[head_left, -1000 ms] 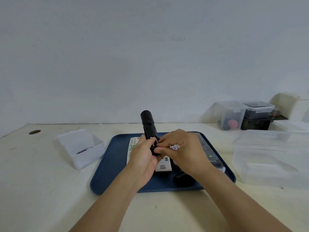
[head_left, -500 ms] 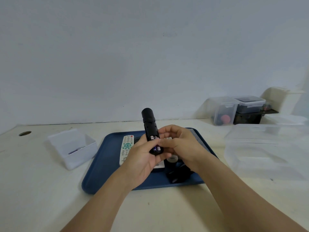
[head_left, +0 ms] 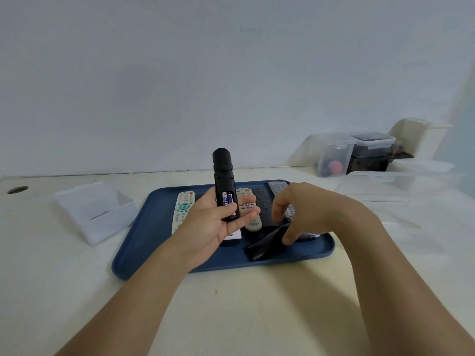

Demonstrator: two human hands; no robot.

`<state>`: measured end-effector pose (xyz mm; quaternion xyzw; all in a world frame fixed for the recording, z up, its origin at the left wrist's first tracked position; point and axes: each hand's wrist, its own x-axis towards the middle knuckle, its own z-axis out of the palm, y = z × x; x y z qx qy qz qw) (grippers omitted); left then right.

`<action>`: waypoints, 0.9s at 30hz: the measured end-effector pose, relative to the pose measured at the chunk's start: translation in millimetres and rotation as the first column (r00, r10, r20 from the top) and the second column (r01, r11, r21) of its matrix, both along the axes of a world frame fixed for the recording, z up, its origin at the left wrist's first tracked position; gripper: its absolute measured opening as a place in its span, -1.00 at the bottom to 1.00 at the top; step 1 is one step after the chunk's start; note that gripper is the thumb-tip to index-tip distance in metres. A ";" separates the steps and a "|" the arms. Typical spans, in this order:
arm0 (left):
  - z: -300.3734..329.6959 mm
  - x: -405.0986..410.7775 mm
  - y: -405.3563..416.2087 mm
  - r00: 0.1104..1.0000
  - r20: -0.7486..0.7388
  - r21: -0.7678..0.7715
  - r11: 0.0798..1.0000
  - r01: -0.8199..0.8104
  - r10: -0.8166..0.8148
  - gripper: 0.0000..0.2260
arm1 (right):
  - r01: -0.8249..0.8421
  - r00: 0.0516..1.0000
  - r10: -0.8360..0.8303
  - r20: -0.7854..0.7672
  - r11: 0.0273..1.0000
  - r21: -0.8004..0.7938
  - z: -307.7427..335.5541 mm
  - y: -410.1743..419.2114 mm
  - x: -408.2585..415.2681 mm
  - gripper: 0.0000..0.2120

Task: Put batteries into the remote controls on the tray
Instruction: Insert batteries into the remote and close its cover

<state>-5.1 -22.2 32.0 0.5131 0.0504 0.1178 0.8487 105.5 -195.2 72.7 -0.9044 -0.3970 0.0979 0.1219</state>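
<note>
My left hand [head_left: 213, 227] grips a black remote [head_left: 223, 176] upright above the blue tray [head_left: 133, 253]. Its open back faces me, with two batteries [head_left: 227, 199] seated in the compartment. My right hand [head_left: 308, 211] hovers low over the tray's right side, fingers loosely curled. Its thumb tip touches a black battery cover [head_left: 264, 245] lying on the tray. Other remotes lie on the tray: a white one [head_left: 182, 206], a beige one [head_left: 250, 222], a flat black one [head_left: 262, 201] and a grey one [head_left: 277, 187], partly hidden by my hands.
A small clear box [head_left: 95, 211] holding a thin item sits left of the tray. Large clear containers [head_left: 385, 186] stand to the right, and lidded boxes [head_left: 334, 155] stand at the back right by the wall. A round hole [head_left: 17, 189] is in the table at far left.
My right hand has left the black remote and dropped right and down to the battery cover on the tray. Both batteries now show in the compartment. The left hand keeps holding the remote.
</note>
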 end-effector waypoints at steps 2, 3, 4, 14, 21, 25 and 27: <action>-1.2 0.9 0.0 1.000 -0.004 -0.007 1.000 -0.018 0.018 -0.69 | -0.028 0.999 0.028 0.016 0.999 -0.029 -3.5 4.3 0.7 -0.66; -1.4 2.0 0.4 1.000 -0.011 -0.018 0.999 -0.028 0.028 -0.70 | -0.038 0.999 0.039 0.013 0.999 -0.038 -5.1 6.0 1.3 -0.66; -1.1 2.7 1.4 0.999 -0.021 -0.030 0.999 -0.039 0.038 -0.72 | -0.042 0.999 0.042 0.009 0.998 -0.043 -6.6 6.9 2.0 -0.66; 6.7 0.9 0.8 0.980 -0.105 -0.045 0.983 -0.176 0.170 -0.59 | -0.103 0.993 0.092 -0.075 0.983 -0.151 -10.0 9.5 0.7 -0.59; 6.6 0.0 2.2 0.975 -0.105 -0.055 0.978 -0.200 0.194 -0.59 | -0.104 0.993 0.094 -0.074 0.984 -0.143 -8.8 13.3 -3.2 -0.63; 6.7 -0.1 1.5 0.975 -0.101 -0.060 0.977 -0.202 0.196 -0.59 | -0.118 0.992 0.108 -0.070 0.979 -0.163 -6.9 13.2 -5.1 -0.64; 6.7 0.4 1.1 0.976 -0.100 -0.061 0.978 -0.201 0.195 -0.57 | -0.123 0.991 0.113 -0.065 0.977 -0.176 -6.8 12.9 -5.6 -0.64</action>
